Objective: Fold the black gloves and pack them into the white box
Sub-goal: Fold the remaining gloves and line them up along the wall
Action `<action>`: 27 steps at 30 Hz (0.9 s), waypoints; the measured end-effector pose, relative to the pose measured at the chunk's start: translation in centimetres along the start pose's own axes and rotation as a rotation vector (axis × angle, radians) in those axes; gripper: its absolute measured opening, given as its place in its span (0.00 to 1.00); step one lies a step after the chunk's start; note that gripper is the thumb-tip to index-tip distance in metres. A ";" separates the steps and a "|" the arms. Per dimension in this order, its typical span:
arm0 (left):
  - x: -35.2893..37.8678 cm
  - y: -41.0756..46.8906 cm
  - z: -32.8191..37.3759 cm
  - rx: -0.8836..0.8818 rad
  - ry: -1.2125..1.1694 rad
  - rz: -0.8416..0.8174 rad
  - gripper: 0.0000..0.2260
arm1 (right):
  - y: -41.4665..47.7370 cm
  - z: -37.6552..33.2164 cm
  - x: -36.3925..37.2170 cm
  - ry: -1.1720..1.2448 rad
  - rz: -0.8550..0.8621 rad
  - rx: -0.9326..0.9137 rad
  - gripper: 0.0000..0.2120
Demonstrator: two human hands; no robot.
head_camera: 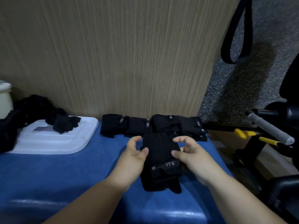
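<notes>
A black glove [160, 160] marked "5.11" lies flat on the blue surface [64, 172] in front of me. My left hand [132, 156] pinches its left edge with thumb and fingers. My right hand [187, 154] pinches its right edge the same way. Behind it, several folded black gloves [152, 126] sit in a row against the wooden panel. A white box lid [53, 139] lies at the left with a crumpled black glove [64, 123] on top. More loose black gloves [24, 110] are heaped at the far left.
A wood-grain panel [113, 54] rises behind the surface. A cream container [4, 99] stands at the far left. To the right are a black metal frame with a grey grip [271, 128], yellow-handled parts [246, 133] and a hanging black strap [237, 29] over speckled floor.
</notes>
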State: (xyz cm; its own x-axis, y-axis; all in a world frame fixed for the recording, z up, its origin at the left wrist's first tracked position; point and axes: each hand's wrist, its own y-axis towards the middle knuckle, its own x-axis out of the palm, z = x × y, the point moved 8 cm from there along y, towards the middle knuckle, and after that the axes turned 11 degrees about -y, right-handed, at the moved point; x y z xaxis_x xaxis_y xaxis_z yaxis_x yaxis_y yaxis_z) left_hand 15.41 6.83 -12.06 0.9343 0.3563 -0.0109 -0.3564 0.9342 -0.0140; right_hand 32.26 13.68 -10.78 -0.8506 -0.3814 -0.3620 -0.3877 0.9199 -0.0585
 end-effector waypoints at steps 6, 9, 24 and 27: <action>0.2 0.1 -0.3 0.131 0.512 -0.004 0.21 | -0.3 0.8 0.4 -0.336 -0.038 0.004 0.08; 0.4 -0.2 0.3 0.235 0.733 0.019 0.22 | -0.1 1.3 0.3 -0.431 -0.049 -0.003 0.07; 2.7 -0.2 -2.0 0.338 1.040 -0.521 0.24 | 0.2 1.7 2.6 -0.858 -0.343 -0.362 0.21; 2.4 -0.3 -2.5 0.289 1.088 -0.544 0.25 | -0.2 2.9 3.3 -1.101 -0.446 -0.349 0.24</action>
State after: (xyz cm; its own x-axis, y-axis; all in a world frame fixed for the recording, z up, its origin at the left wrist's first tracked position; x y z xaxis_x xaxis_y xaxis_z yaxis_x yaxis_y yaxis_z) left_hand 17.78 7.33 -14.56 0.4217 -0.1467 -0.8948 0.2171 0.9745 -0.0574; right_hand 30.58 12.50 -14.60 0.0662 -0.2213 -0.9729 -0.7842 0.5914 -0.1879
